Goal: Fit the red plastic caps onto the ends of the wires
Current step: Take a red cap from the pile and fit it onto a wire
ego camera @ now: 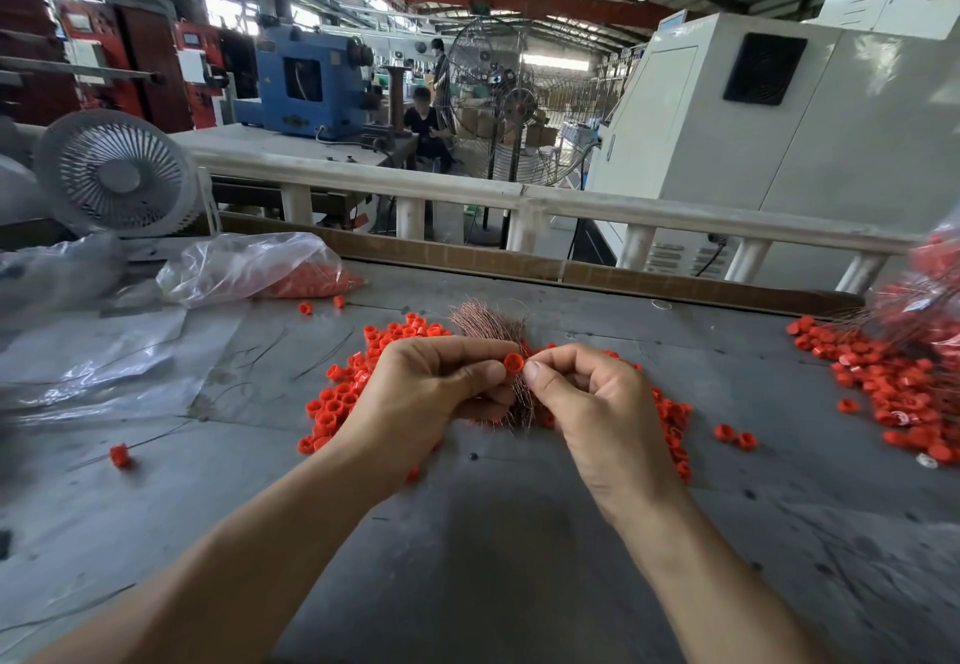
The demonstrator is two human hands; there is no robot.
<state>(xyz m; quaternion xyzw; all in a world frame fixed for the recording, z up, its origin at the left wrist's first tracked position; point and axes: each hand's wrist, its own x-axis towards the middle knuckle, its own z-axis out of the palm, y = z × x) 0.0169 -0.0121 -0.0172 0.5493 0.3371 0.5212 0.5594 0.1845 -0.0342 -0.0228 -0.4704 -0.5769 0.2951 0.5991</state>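
Note:
My left hand [431,393] pinches a red plastic cap [514,363] between thumb and forefinger, its open mouth facing me. A bundle of thin copper wires [491,325] fans out behind both hands, and its lower part passes under my left fingers. My right hand [587,403] has its thumb and forefinger pinched together right beside the cap, on a thin wire that is barely visible. Several loose red caps [337,401] lie piled on the grey table under and around my hands.
A clear plastic bag [260,268] holding red caps lies at the back left, beside a small white fan [117,177]. A heap of capped wires [904,377] spreads at the right edge. Stray caps [735,437] dot the table [493,533]. A white rail [519,193] bounds the far side.

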